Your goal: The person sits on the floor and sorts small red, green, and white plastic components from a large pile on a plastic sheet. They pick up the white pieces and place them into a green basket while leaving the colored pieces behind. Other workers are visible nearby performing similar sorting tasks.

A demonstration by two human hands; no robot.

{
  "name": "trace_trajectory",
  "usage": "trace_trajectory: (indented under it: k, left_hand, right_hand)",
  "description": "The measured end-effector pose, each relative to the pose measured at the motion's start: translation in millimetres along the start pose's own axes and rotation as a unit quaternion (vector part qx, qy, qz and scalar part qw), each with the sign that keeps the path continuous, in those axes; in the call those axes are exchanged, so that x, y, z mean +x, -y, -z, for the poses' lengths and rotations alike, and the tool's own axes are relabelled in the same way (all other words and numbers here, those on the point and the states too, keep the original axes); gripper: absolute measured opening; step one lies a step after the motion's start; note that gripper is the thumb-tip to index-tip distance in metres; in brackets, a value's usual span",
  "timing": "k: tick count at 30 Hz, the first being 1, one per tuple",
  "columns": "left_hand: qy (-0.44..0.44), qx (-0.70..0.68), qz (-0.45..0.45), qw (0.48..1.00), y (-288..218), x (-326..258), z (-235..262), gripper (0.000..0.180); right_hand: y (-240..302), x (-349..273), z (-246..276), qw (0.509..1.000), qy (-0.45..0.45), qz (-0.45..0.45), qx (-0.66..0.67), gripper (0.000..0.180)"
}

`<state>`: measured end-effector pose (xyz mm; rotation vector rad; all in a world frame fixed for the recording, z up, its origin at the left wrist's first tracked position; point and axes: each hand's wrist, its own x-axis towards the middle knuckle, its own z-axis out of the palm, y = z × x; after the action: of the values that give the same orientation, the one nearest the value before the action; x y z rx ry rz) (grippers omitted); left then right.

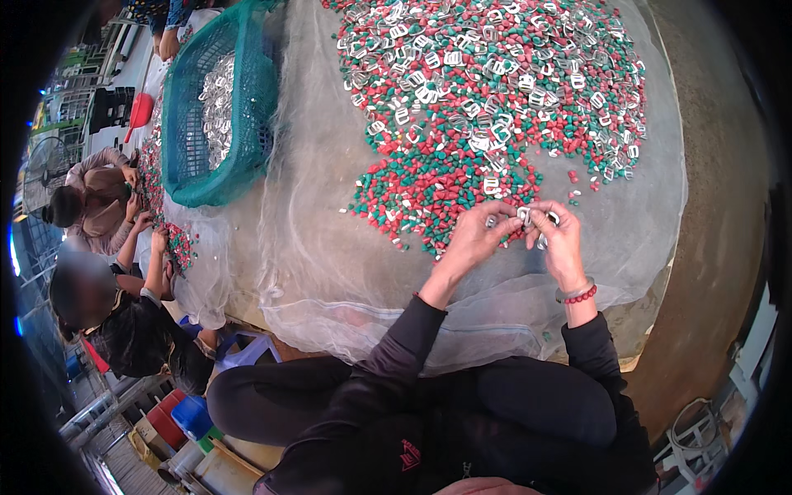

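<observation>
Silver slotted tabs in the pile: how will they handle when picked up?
The silver tabs are probably light: the left hand and right hand hold some in their fingers. Looking flat, they'd likely slide rather than roll. Their open slots and overlapping heap suggest they may snag each other.

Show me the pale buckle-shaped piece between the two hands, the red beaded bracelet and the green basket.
Buckle-shaped piece [524,215]: head view, on its pale frame.
Red beaded bracelet [582,296]: head view, on the middle of its visible beads.
Green basket [257,99]: head view, on its right side wall.
</observation>
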<state>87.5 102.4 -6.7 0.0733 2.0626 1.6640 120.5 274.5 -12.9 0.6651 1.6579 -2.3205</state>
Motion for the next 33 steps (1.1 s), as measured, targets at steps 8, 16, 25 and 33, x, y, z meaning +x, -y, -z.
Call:
trace_trajectory:
  k: [8,16,25,33]
  left_hand:
    - [0.008,0.441,-0.105,0.891,23,62,20,0.03]
    - [-0.009,0.19,-0.114,0.975,35,58,46,0.026]
    - [-0.117,-0.203,0.004,0.972,6,20,145,0.023]
    - [-0.455,-0.051,-0.265,0.848,-110,21,413,0.036]
  right_hand:
    - [-1,28,21,0.994,-0.035,-0.054,0.087,0.02]
    - [5,22,23,0.996,0.009,-0.039,0.074,0.023]
    - [-8,30,46,0.953,0.113,-0.111,0.256,0.013]
    - [1,21,50,0.958,0.017,-0.101,0.27,0.01]
